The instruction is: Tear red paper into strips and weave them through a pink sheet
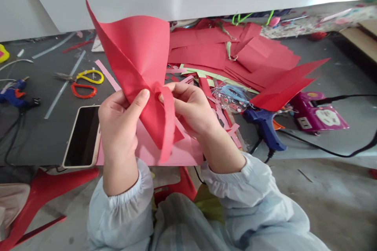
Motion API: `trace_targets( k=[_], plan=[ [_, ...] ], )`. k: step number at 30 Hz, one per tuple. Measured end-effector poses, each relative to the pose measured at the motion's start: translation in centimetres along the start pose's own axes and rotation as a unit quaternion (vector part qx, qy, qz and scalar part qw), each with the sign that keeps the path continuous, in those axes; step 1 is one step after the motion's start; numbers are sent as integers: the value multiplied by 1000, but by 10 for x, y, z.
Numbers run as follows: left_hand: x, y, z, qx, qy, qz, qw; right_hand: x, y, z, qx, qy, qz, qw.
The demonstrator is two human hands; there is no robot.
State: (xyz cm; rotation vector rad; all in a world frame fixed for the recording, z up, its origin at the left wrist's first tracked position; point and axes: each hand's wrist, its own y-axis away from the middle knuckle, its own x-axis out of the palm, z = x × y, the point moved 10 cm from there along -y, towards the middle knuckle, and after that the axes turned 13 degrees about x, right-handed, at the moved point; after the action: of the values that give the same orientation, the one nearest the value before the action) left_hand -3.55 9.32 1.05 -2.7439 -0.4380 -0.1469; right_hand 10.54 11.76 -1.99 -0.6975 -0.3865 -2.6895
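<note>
This was a craft workshop space: a grey counter (41,82) held glue guns (266,125), scissors (85,82), stacked red paper (203,55) and scattered pink offcuts (232,133), with red plastic chairs (50,192) on a bare, concrete-like floor (318,204).

Left hand (122,113): thumb up, pinching | right hand (188,106): fingertips pinched, nearly meeting left

No text can be read with certainty. A white card (97,45) on the counter (55,82), in the upper left of the frame, bears dark printed letters, too small and partly covered to make out. On the purple box (311,110) at right, the pale patch (327,117) and yellow oval (312,95) show no legible wording.
</note>
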Motion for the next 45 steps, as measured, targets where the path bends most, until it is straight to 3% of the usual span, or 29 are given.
trace_targets(
  k=[10, 18, 26, 29, 36, 45],
  plan=[
    [-2, -3, -3, 22, 3, -19, 1000, 5, -3, 0, -12, -30, 41, 999],
    [-1, -6, -4, 29, 13, -23, 999, 4, 0, 4, -20, -19, 8, 1000],
    [-6, -5, -5, 32, 12, -37, 999, 2, -3, -4, 27, -34, 50, 998],
    [-5, -4, -4, 33, 11, -26, 999, 0, -3, -2, 18, -31, 29, 999],
    [10, 1, -1, 18, -29, 76, 997, -6, -3, 3, -35, -25, -7, 999],
    [11, 2, -1, 20, -12, 54, 998, -2, -2, 5, -56, -49, 7, 997]
  ],
)
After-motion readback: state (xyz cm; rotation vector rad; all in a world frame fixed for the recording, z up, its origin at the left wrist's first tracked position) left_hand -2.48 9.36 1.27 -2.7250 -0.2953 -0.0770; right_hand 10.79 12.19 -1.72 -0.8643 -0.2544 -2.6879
